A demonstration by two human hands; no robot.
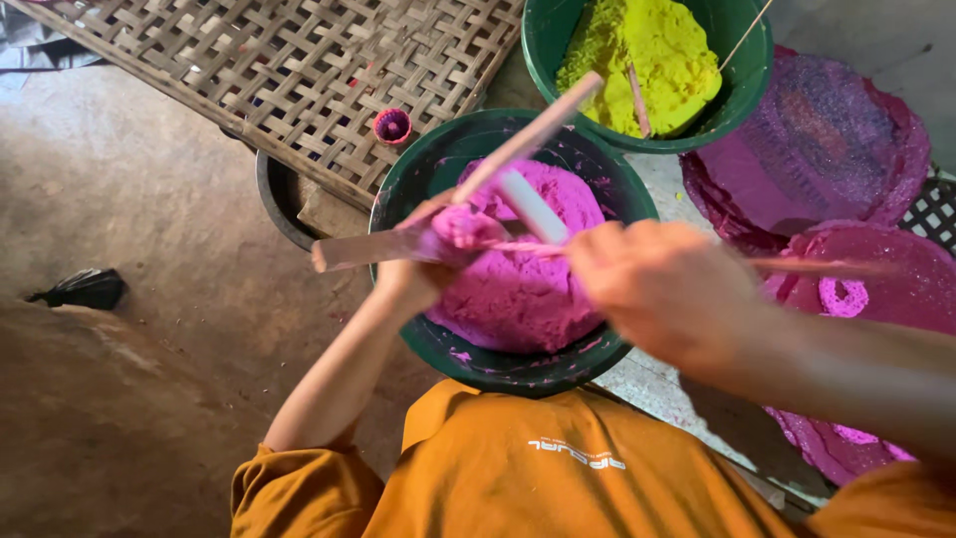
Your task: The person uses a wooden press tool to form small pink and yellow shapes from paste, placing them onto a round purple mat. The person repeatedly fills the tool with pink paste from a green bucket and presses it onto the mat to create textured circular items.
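**Pink paste worked over green basin**

Left hand [430,249] is closed around a lump of pink paste [460,225] and a flat wooden stick [368,249], held above the green basin [418,174] of pink paste. Right hand [665,289], motion-blurred, pinches a thin stick [827,266] whose tip meets the lump. A second basin [742,85] of yellow paste sits just behind. Woven bamboo mat [299,70] lies upper left.

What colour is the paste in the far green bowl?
Yellow-green paste, filling the far green bowl; shows in the head view, the only one.
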